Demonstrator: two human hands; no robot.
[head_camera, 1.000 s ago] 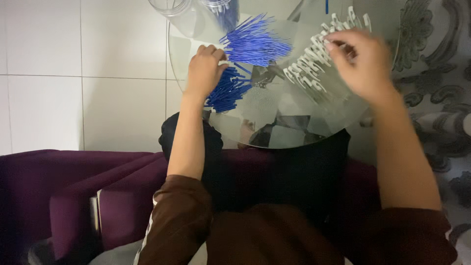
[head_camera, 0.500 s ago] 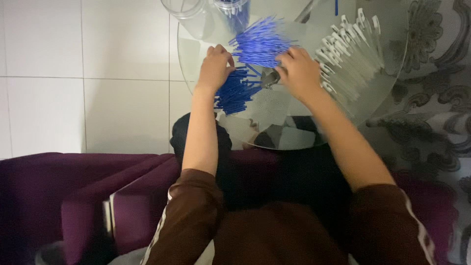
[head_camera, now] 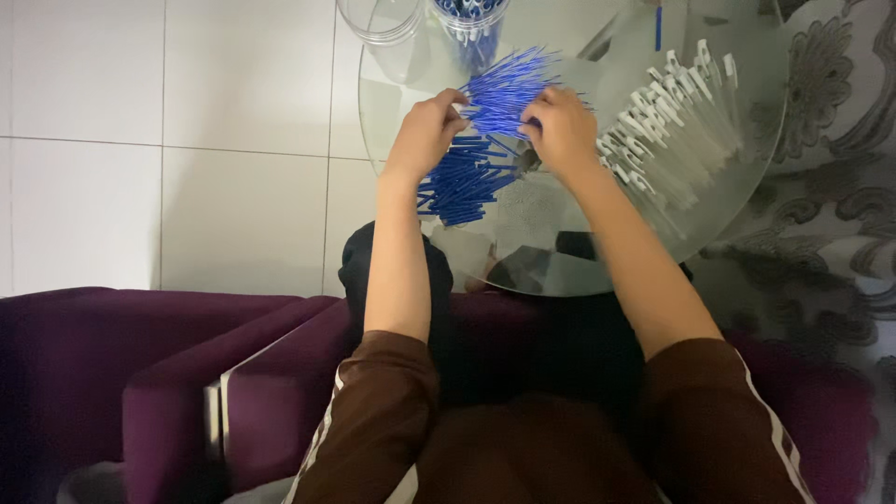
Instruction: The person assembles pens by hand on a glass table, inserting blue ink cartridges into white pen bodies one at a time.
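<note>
Left hand (head_camera: 425,135): closed, apparently on blue refills (head_camera: 485,131), pile just beneath its grip.
Right hand (head_camera: 560,131): pinched on the same fan, equally near.
Long axis: slanted between both grips, on glass table (head_camera: 560,252).

1 head-worn camera looks steeply down, fairly near, onto a round glass table (head_camera: 747,201) and lap.

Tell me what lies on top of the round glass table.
On the glass table: a pile of thin blue refills under the left hand and right hand, a row of clear pen barrels, and two clear cups. Whatever the hands cover stays hidden.
</note>
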